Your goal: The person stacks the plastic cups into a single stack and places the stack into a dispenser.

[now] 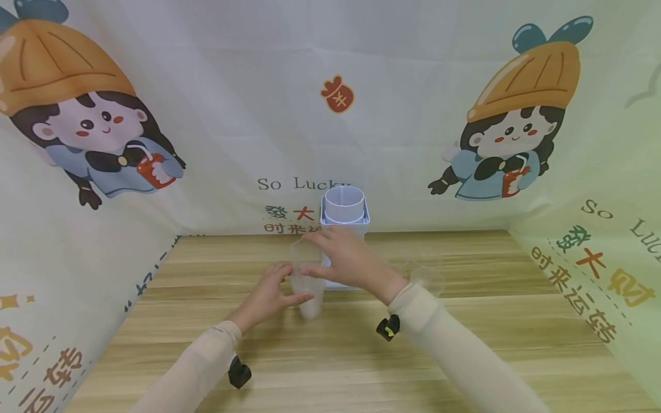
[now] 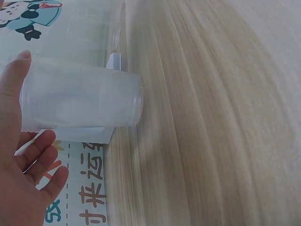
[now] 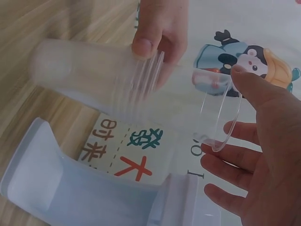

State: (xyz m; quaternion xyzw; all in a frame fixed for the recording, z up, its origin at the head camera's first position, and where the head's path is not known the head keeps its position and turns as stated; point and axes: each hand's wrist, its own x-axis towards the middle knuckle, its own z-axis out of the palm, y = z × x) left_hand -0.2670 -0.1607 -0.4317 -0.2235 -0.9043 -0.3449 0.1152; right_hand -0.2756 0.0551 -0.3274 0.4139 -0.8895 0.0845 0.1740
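A stack of nested translucent plastic cups (image 3: 80, 70) is held over the table, its closed end downward in the head view. My left hand (image 1: 265, 295) grips it from the side, the thumb pressing near the lower cups' rims in the right wrist view. From the stack's upper end sticks out one clear plastic cup (image 3: 211, 110). My right hand (image 1: 351, 261) holds this cup by its rim, thumb on one side and fingers on the other. Just behind the hands stands a white holder (image 1: 345, 206) with a round tube at its top, partly hidden by my right hand.
Clear plastic pieces (image 1: 426, 275) lie on the wooden table (image 1: 330, 367), right of the holder and partly behind the right forearm. A printed cloth (image 1: 248, 115) rises along the table's back and sides. Each wrist carries a small black camera (image 1: 240, 371).
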